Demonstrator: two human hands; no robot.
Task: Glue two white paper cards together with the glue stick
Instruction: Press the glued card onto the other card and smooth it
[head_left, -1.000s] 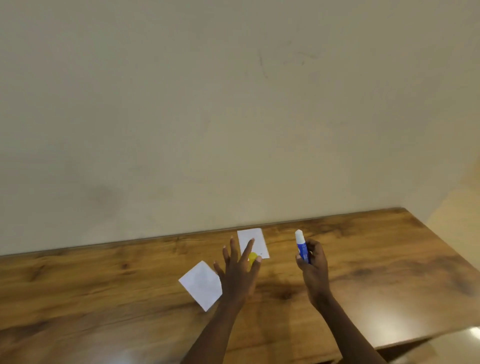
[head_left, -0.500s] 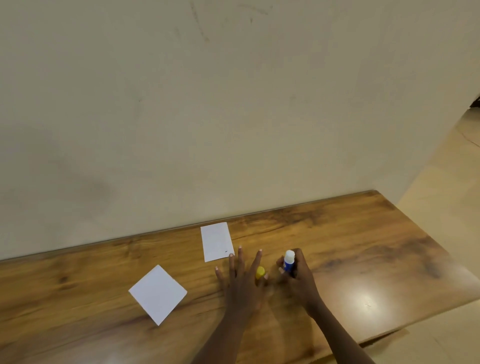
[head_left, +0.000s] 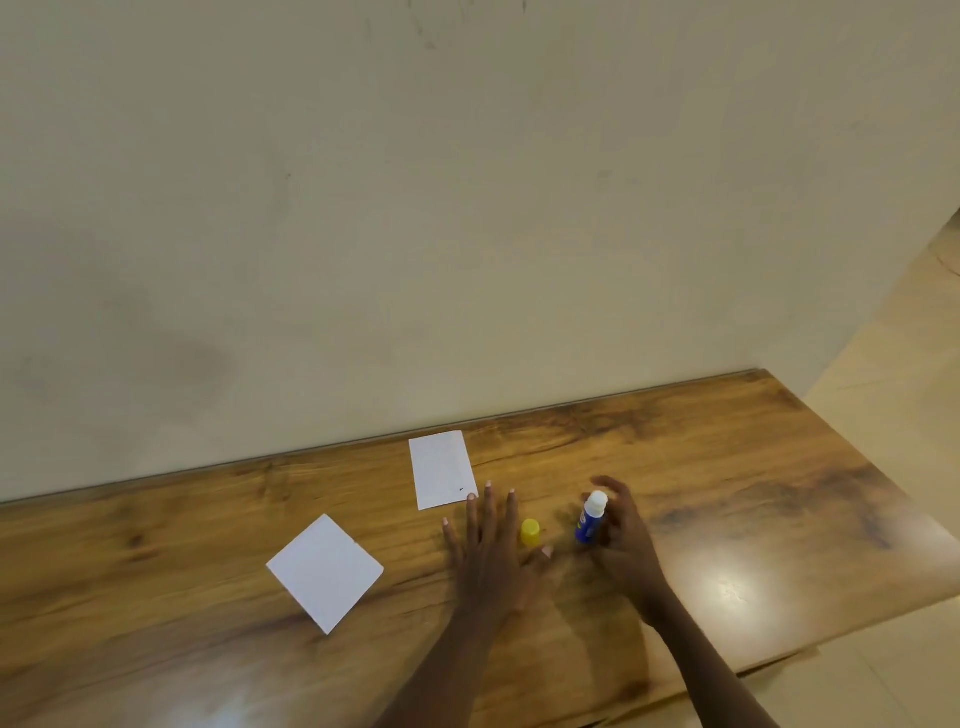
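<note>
1. The wooden table (head_left: 727, 467) fills the lower frame. Both bare forearms reach onto it from 6 o'clock, and a patch of glare (head_left: 730, 592) shines on the wood at 4 o'clock of the right hand.
2. The near card (head_left: 324, 571), white and turned corner-on like a diamond, lies flat at 9 o'clock of the left hand, apart from it.
3. The left hand (head_left: 491, 551) lies palm-down over the table with its fingers straight and spread. It sits between the near card and the glue stick.
4. The right hand (head_left: 623, 540) is blurred. Its fingers curl round the far and right side of the glue stick (head_left: 591, 519), hiding that side.
5. The glue stick, blue with its white tip bare, stands nearly upright and leans a little to the right, at 2 o'clock of the left hand. Whether its base touches the wood cannot be told.
6. The yellow cap (head_left: 530, 532) stands on the table at 9 o'clock of the stick, in the gap between the left forefinger and thumb, just beside the forefinger.
7. The far card (head_left: 441, 470) lies flat at 11 o'clock of the left hand, well apart from the near card. One fingertip reaches its near right corner, but contact cannot be told.
8. A plain cream wall (head_left: 467, 208) rises behind the table's far edge, and pale floor (head_left: 883, 415) shows at 3 o'clock.
</note>
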